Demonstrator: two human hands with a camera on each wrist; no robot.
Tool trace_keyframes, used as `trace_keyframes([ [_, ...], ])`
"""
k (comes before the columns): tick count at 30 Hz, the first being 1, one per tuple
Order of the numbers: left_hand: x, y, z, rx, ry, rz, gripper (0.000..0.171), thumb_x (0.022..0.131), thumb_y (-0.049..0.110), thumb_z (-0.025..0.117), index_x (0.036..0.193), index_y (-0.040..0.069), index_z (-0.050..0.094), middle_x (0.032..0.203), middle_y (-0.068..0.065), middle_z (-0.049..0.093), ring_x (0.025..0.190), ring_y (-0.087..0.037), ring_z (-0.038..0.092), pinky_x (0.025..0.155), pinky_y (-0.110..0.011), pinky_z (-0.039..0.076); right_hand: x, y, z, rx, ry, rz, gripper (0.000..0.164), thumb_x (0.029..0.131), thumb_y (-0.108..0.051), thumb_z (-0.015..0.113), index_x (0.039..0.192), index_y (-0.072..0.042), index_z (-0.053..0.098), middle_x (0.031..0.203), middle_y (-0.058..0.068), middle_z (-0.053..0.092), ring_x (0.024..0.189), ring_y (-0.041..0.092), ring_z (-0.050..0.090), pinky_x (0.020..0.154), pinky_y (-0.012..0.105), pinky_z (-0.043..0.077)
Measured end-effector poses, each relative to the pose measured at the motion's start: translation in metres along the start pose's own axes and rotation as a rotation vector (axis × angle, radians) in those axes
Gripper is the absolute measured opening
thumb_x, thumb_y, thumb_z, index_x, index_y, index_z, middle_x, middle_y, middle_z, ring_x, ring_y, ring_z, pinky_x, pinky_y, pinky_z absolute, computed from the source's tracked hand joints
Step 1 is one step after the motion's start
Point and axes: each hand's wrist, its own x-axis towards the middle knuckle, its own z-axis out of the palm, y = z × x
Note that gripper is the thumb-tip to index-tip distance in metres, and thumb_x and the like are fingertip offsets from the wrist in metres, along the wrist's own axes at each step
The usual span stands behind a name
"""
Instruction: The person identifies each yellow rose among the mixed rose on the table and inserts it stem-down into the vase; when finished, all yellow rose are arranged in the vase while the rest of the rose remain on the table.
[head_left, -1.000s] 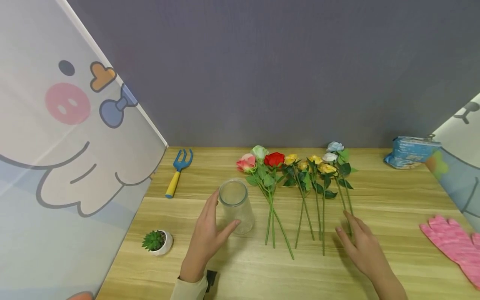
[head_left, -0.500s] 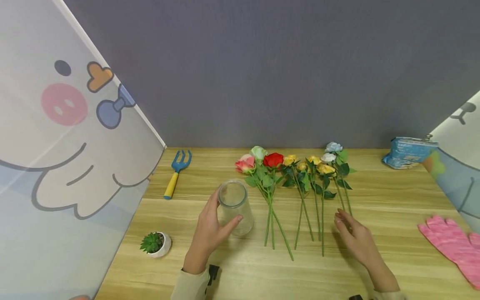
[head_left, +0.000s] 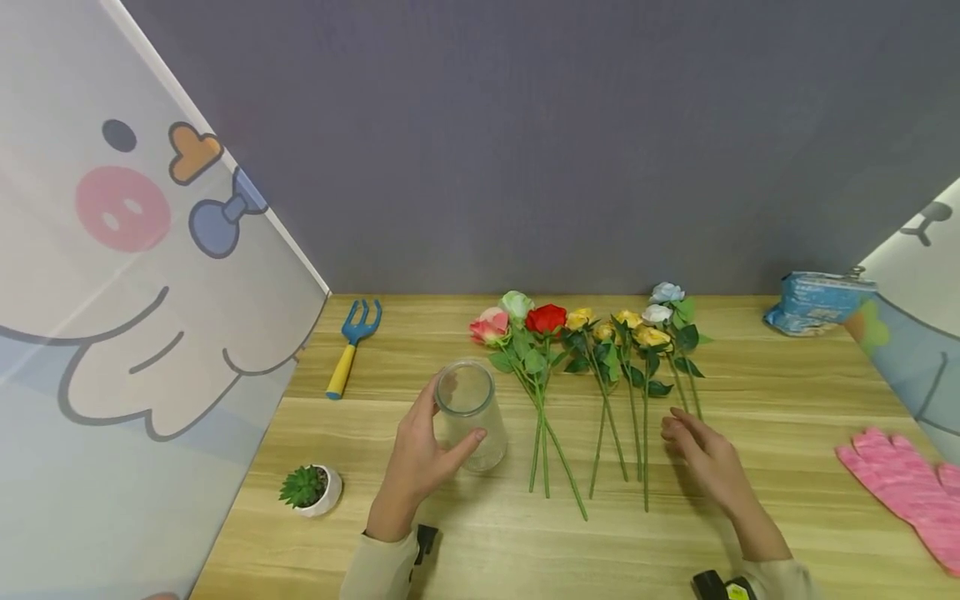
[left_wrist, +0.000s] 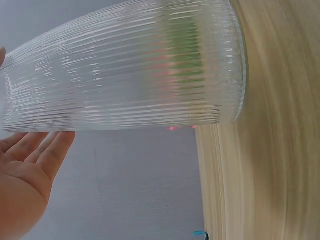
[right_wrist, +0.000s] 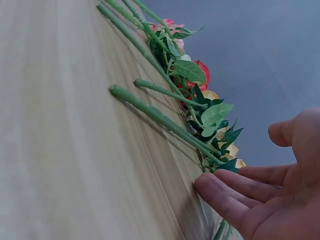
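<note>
A ribbed clear glass vase (head_left: 491,437) stands upright on the wooden table. My left hand (head_left: 422,462) holds it, thumb on the near side and fingers round the left. In the left wrist view the vase (left_wrist: 120,75) fills the top, fingertips against its side. To its right lie artificial roses on long green stems: pink (head_left: 489,327), pale green (head_left: 517,305), red (head_left: 546,318), several yellow (head_left: 651,337), white (head_left: 657,314) and light blue (head_left: 667,292). My right hand (head_left: 708,462), fingers relaxed, is low by the rightmost stems and grips nothing.
A blue hand fork with a yellow handle (head_left: 342,371) lies at the back left. Below it stands a potted succulent (head_left: 303,486). A clipped blue bag (head_left: 817,305) sits at the back right, pink gloves (head_left: 903,492) at the right. A grey wall (head_left: 525,150) closes the back.
My right hand has shifted slightly left and its fingers have drawn closer together, with more sleeve now showing. My left hand and the vase stay put.
</note>
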Motion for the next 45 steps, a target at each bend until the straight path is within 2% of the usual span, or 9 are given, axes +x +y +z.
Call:
trace_keyframes([
  [6,-0.002,0.001,0.001,-0.019,-0.004,-0.062,0.084,0.081,0.024,0.086,0.148,-0.006,0.045,0.132,-0.024,0.064,0.118,-0.04,0.067,0.087,-0.052,0.062,0.011,0.0,-0.001,0.185,-0.049,0.082,0.056,0.115,-0.025,0.034,0.149,0.02,0.035,0.136,0.041,0.055,0.089,-0.006,0.068,0.078,0.017,0.06],
  [11,-0.002,0.001,0.001,-0.028,-0.002,-0.076,0.085,0.079,0.021,0.087,0.149,-0.005,0.046,0.132,-0.023,0.065,0.119,-0.039,0.067,0.089,-0.054,0.061,0.019,-0.005,-0.002,0.313,-0.078,0.141,0.059,0.115,-0.025,0.033,0.15,0.022,0.029,0.137,0.045,0.05,0.091,-0.007,0.067,0.082,0.021,0.062],
  [17,-0.003,0.002,0.001,-0.038,-0.002,-0.088,0.084,0.079,0.02,0.088,0.148,-0.005,0.047,0.132,-0.022,0.066,0.119,-0.039,0.066,0.093,-0.057,0.059,0.032,-0.006,-0.002,0.314,-0.101,0.201,0.059,0.115,-0.023,0.033,0.149,0.024,0.028,0.134,0.043,0.054,0.087,-0.006,0.067,0.082,0.023,0.062],
  [23,-0.003,0.001,0.003,-0.057,0.0,-0.078,0.084,0.078,0.017,0.09,0.148,-0.004,0.048,0.133,-0.023,0.065,0.12,-0.039,0.066,0.096,-0.056,0.058,0.042,-0.001,-0.004,0.351,-0.121,0.246,0.056,0.114,-0.02,0.03,0.147,0.026,0.029,0.126,0.035,0.062,0.083,-0.002,0.069,0.079,0.025,0.063],
  [31,-0.003,0.0,0.004,-0.076,0.007,-0.078,0.081,0.078,0.014,0.09,0.146,-0.004,0.049,0.132,-0.026,0.064,0.12,-0.04,0.065,0.097,-0.056,0.057,0.047,-0.004,-0.004,0.346,-0.148,0.265,0.056,0.115,-0.02,0.031,0.148,0.025,0.029,0.13,0.037,0.06,0.084,-0.001,0.069,0.08,0.025,0.063],
  [37,-0.004,0.0,0.004,-0.084,0.012,-0.082,0.08,0.08,0.019,0.089,0.146,-0.003,0.049,0.133,-0.025,0.065,0.121,-0.04,0.065,0.098,-0.057,0.056,0.05,-0.007,0.0,0.335,-0.147,0.281,0.051,0.113,-0.014,0.035,0.146,0.025,0.033,0.126,0.035,0.061,0.083,-0.001,0.069,0.081,0.024,0.063],
  [41,-0.004,0.0,0.004,-0.096,0.017,-0.077,0.08,0.088,0.035,0.085,0.148,-0.003,0.048,0.134,-0.023,0.065,0.122,-0.039,0.065,0.099,-0.057,0.056,0.052,-0.006,0.002,0.309,-0.136,0.286,0.048,0.112,-0.01,0.039,0.144,0.025,0.036,0.126,0.036,0.061,0.081,-0.003,0.067,0.079,0.022,0.063],
  [45,-0.004,0.0,0.005,-0.104,0.025,-0.072,0.082,0.092,0.05,0.076,0.149,-0.003,0.047,0.135,-0.022,0.065,0.122,-0.039,0.065,0.099,-0.058,0.055,0.053,-0.004,0.004,0.3,-0.121,0.289,0.046,0.111,-0.007,0.044,0.142,0.026,0.039,0.119,0.029,0.068,0.078,-0.003,0.067,0.075,0.021,0.063],
])
